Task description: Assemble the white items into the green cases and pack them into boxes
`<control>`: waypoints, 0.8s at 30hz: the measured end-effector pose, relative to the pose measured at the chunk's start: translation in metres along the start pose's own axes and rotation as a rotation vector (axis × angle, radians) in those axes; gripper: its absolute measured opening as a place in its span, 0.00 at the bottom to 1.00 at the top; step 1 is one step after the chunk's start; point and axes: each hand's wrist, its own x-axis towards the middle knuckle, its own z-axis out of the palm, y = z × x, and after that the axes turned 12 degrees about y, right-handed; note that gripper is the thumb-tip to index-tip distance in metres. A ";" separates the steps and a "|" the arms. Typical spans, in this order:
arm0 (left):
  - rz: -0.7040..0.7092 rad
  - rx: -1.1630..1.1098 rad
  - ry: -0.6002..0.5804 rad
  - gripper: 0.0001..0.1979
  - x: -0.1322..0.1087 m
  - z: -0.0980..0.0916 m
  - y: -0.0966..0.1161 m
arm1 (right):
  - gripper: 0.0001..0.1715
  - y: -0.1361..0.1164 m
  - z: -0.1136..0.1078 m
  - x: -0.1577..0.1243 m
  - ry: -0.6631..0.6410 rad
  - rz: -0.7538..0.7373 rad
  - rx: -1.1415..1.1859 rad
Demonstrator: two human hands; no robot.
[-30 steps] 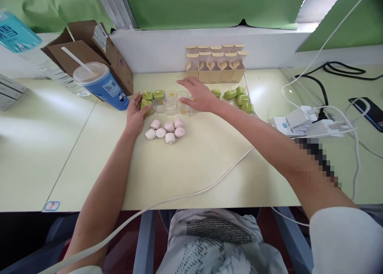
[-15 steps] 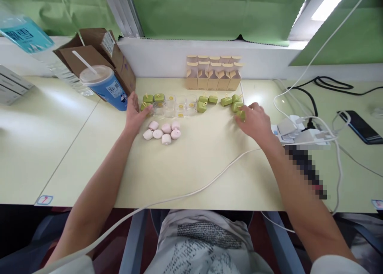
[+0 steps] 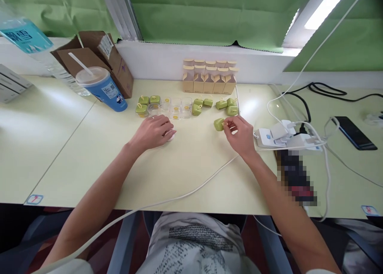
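My right hand point(image 3: 239, 133) pinches a small green case point(image 3: 218, 124) by its yellow loop, just above the desk. My left hand point(image 3: 153, 130) lies palm down over the pile of pink cases point(image 3: 170, 137), hiding most of them; its fingers curl over them. Behind the hands runs a row of green cases point(image 3: 143, 105), clear empty trays point(image 3: 176, 107) and more green cases point(image 3: 226, 103). Small tan cartons point(image 3: 207, 79) stand in rows at the back wall.
A blue cup with a straw point(image 3: 101, 88) and an open cardboard box point(image 3: 97, 54) stand at the back left. A white power strip with plugs and cables point(image 3: 284, 135) sits right of my right hand. A black phone point(image 3: 354, 127) lies far right. A white cable point(image 3: 185, 192) crosses the desk front.
My right hand swung right from the trays to the green cases, picked one up and drew it toward me. My left hand left the row's left end and came down on the pink cases.
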 end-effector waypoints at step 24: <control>-0.144 0.039 -0.297 0.10 -0.006 -0.014 0.016 | 0.21 -0.034 0.049 -0.042 -0.191 0.301 0.330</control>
